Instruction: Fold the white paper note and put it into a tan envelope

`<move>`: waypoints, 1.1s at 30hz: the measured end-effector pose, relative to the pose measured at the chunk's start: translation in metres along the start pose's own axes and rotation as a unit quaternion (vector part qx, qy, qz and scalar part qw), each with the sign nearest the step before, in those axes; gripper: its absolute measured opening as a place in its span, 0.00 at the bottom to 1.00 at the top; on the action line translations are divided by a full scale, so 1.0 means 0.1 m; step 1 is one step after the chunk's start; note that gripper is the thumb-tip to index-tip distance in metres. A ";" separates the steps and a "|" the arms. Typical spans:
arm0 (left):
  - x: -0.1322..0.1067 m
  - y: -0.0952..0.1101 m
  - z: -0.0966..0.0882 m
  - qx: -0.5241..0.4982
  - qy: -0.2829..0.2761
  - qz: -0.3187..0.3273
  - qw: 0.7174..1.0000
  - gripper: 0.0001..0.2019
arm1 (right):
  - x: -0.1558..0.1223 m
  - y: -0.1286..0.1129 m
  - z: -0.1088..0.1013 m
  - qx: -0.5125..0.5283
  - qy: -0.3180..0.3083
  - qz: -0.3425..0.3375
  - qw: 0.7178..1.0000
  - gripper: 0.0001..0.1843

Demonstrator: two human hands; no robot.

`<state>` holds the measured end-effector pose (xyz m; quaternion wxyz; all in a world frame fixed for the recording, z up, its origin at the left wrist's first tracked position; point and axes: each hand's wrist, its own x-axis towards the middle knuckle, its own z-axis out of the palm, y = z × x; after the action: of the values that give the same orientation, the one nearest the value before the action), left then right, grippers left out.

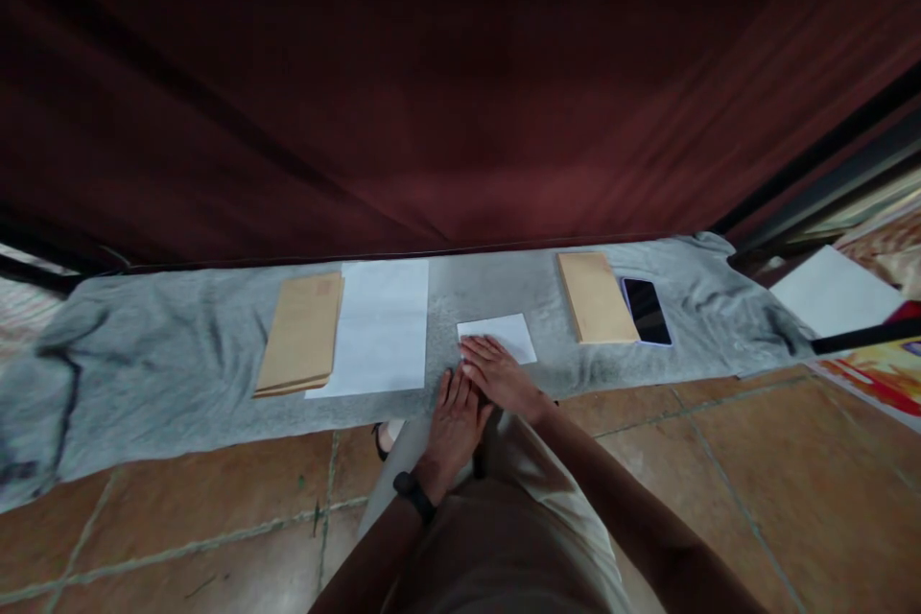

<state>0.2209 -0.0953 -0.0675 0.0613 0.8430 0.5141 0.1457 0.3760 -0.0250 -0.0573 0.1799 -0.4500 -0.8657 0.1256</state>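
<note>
A small white folded-looking sheet of paper [507,336] lies on the grey cloth in front of me. My right hand [495,372] rests flat on its left part, fingers stretched out together. Just left of it, my left hand [457,413] lies with extended fingers at the cloth's near edge, touching or nearly touching the right hand; a dark watch is on that wrist. Neither hand is wrapped round anything. Left of the hands is a larger stack of white paper [385,326], partly under a pile of brown envelopes [300,331].
A second pile of brown envelopes [597,297] sits to the right, beside a dark-screened phone [646,311]. The grey cloth [194,365] covers a long narrow surface. A dark red curtain [460,134] hangs behind it. Tiled floor [237,508] shows below.
</note>
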 end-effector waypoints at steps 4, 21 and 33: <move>0.00 -0.01 0.02 0.006 -0.003 0.005 1.000 0.25 | 0.08 -0.01 0.10 -0.015 -0.018 -0.005 1.000 0.25; -0.04 0.03 -0.04 0.058 -0.010 0.001 0.998 0.30 | 0.00 0.07 0.01 -0.043 0.008 0.048 0.998 0.27; -0.08 -0.01 -0.02 0.067 0.006 0.005 0.998 0.31 | -0.87 0.32 -0.21 -0.069 0.058 0.161 0.983 0.28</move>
<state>0.2156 -0.1016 -0.0673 0.0006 0.8469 0.5190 0.1160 0.4547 -0.0777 -0.0680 0.1755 -0.6015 -0.7765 0.0672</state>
